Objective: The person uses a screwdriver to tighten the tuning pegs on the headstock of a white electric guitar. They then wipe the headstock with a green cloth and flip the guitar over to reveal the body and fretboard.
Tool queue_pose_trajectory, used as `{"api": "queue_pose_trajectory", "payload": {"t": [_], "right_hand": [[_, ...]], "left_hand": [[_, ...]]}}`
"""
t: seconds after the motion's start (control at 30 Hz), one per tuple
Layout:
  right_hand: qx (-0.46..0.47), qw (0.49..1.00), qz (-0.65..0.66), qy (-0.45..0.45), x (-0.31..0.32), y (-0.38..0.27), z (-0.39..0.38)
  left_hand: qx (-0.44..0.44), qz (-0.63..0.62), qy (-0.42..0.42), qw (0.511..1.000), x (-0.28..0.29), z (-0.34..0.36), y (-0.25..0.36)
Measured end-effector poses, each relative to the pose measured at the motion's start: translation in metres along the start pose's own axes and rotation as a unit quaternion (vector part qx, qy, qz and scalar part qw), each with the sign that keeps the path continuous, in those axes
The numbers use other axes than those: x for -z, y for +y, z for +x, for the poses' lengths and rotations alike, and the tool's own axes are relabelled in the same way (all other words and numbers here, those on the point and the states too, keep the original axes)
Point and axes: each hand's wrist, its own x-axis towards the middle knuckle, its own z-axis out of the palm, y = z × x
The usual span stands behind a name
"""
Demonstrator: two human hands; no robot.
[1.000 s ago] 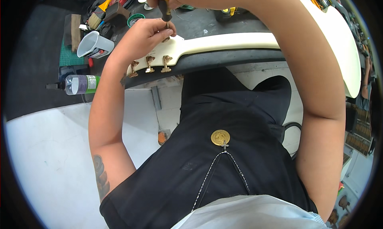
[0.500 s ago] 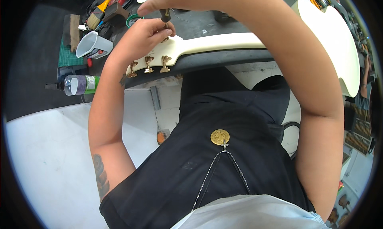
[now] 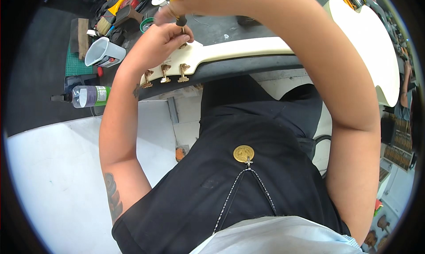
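Note:
My left hand (image 3: 166, 41) is closed at the cream guitar headstock (image 3: 191, 55), thumb and fingers pinched around the metal shaft of an upright yellow-and-black screwdriver (image 3: 181, 20); the tip is hidden by them. Over the handle, my right hand (image 3: 186, 1) is motion-blurred, so its exact grip cannot be made out. Several gold tuning machines (image 3: 183, 71) show along the headstock's near edge. The long neck (image 3: 239, 46) runs right, under my right forearm, toward the cream body (image 3: 363, 46). A padded dark bench edge (image 3: 230, 67) lies below the neck.
At left are a spray bottle (image 3: 90, 96), a plastic tub (image 3: 105, 50), wooden blocks (image 3: 80, 37), a green cutting mat (image 3: 77, 65) and a yellow brush (image 3: 108, 20). Spools and a green round container (image 3: 147, 23) sit behind. A co-worker's arm (image 3: 405, 83) shows at the far right.
My right hand has shifted left over the screwdriver handle, its fingers now lower and blurred on the left side. My left hand stays at the headstock with little movement.

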Motion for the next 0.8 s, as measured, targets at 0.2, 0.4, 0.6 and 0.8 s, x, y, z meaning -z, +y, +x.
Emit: {"api": "queue_pose_trajectory", "payload": {"t": [0.2,0.4,0.6,0.8], "right_hand": [[0.071,0.994,-0.037,-0.077,0.016,0.004,-0.008],[0.152,0.971,-0.165,-0.078,-0.003,0.008,0.002],[0.013,0.998,0.037,-0.038,-0.008,0.001,-0.013],[0.020,0.995,0.091,-0.045,-0.010,0.009,-0.018]], "left_hand": [[-0.026,0.021,0.005,0.999,-0.002,0.001,-0.005],[-0.005,0.023,0.012,1.000,-0.003,0.003,0.000],[-0.157,0.113,0.078,0.978,-0.005,0.002,-0.007],[-0.012,0.035,0.018,0.999,-0.002,-0.001,0.002]]}}
